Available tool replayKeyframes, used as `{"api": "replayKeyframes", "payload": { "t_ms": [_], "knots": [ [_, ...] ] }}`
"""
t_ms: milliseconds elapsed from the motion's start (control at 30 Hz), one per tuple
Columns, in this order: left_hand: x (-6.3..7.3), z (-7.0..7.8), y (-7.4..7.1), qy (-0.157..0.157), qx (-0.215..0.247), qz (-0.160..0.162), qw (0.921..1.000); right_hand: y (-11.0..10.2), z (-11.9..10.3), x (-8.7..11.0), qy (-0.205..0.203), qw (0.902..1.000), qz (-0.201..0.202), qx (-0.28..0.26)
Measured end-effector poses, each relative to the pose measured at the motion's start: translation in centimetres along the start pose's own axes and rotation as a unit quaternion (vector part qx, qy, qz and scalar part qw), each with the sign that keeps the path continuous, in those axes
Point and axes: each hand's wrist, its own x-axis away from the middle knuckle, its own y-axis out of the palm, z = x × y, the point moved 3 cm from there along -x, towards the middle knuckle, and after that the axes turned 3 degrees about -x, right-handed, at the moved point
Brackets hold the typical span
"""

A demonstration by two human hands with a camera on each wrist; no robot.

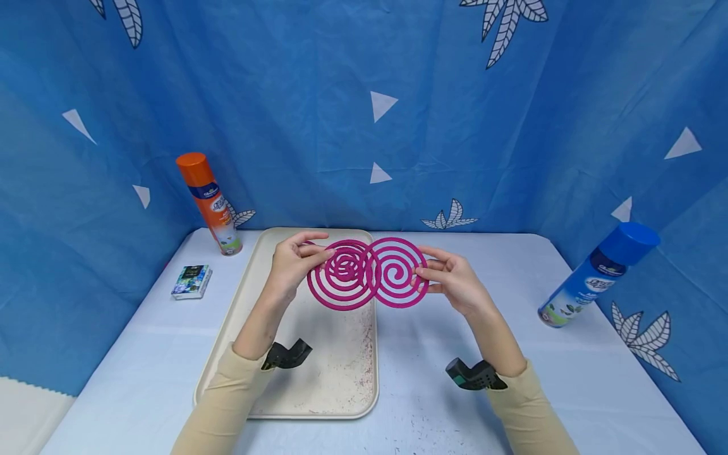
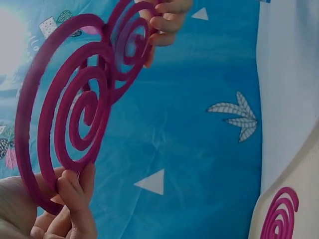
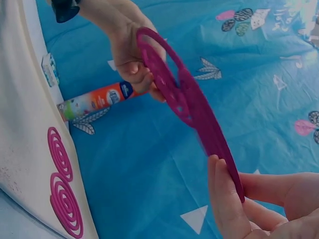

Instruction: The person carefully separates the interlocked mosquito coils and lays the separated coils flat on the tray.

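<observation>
Two magenta mosquito coils meet over the table, their rims overlapping in the middle. My left hand (image 1: 292,259) pinches the outer edge of the left coil (image 2: 20,124) between thumb and fingers. On the opposite side, my right hand (image 1: 455,278) holds the edge of the right coil (image 3: 212,127), which the right wrist view shows nearly edge-on. Whether the two coils are joined cannot be told. Below them, two more magenta shapes lie on the cream tray (image 1: 318,379): an upper spiral (image 3: 61,155) and a lower spiral (image 3: 66,206).
An orange spray can (image 1: 216,212) stands at the back left, with a small box (image 1: 192,281) in front of it. A blue spray can (image 1: 594,278) stands at the right. Blue patterned cloth (image 1: 318,114) hangs behind the white table (image 1: 421,392).
</observation>
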Motion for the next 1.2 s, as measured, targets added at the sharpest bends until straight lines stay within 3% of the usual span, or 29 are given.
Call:
{"api": "replayKeyframes", "payload": {
  "t_ms": [100, 333, 567, 900, 1033, 1200],
  "knots": [
    [-0.1, -0.1, 0.0, -0.008, 0.008, 0.007, 0.9999, -0.1, -0.2, 0.1, 0.003, 0.9999, -0.006, -0.009],
    [-0.1, -0.5, -0.2, -0.03, 0.067, 0.082, 0.9939, 0.1, -0.1, 0.0, 0.014, 0.9956, 0.052, -0.077],
    [-0.4, -0.5, -1.5, -0.043, 0.072, 0.119, 0.9893, 0.3, -0.1, 0.1, 0.007, 0.9913, 0.075, -0.108],
    [-1.5, -1.9, -3.7, -0.075, 0.06, 0.121, 0.988, 0.2, 0.2, 0.0, 0.005, 0.9919, 0.074, -0.104],
    [-1.8, -3.5, -4.5, -0.099, 0.043, 0.1, 0.9891, 0.2, 0.5, -0.1, 0.009, 0.9926, 0.075, -0.095],
    [-1.8, -6.4, -6.6, -0.119, -0.024, 0.059, 0.9908, 0.5, 0.9, -0.4, 0.018, 0.9928, 0.074, -0.093]
  ]
}}
